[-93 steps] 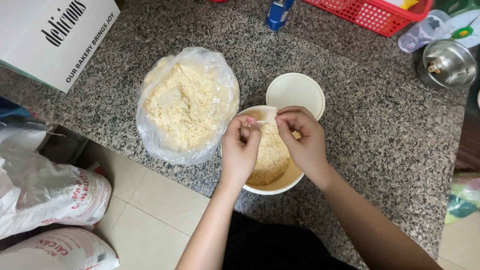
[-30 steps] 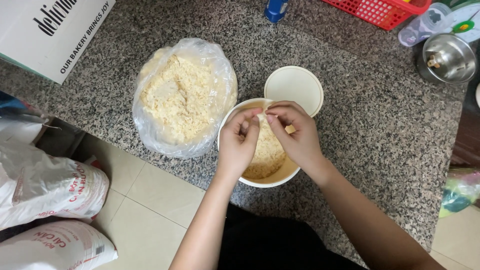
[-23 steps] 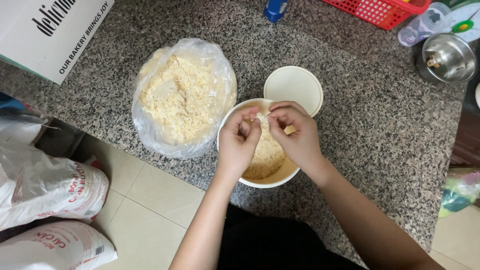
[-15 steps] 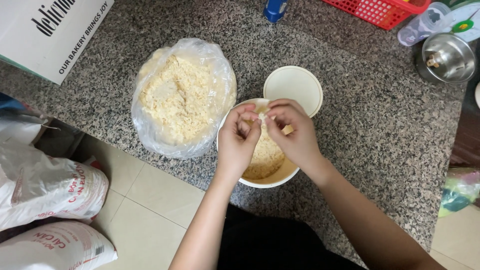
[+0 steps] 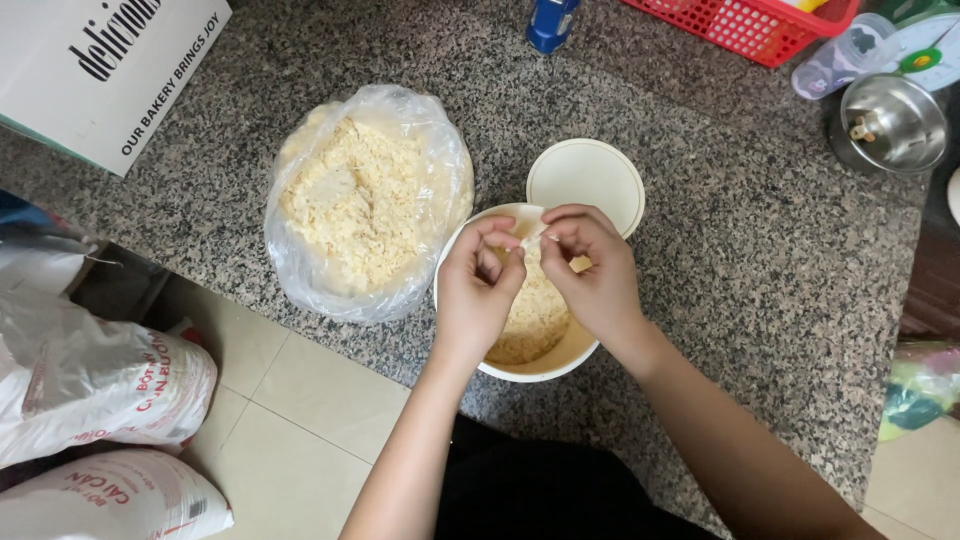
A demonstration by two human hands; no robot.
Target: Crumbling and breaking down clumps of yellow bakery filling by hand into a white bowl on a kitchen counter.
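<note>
Both hands, left hand (image 5: 478,290) and right hand (image 5: 597,270), pinch one small pale piece (image 5: 531,236) between fingertips over the cream bowl (image 5: 520,366) at the worktop's (image 5: 730,260) six o'clock edge; keeping the grip low would drop crumbs inside.

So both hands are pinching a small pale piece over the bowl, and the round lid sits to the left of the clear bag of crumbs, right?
Not quite. The head view shows the round lid to the right of the clear bag of crumbs, just behind the bowl. The rest holds: the left hand and right hand pinch a small pale piece over the bowl.
</note>
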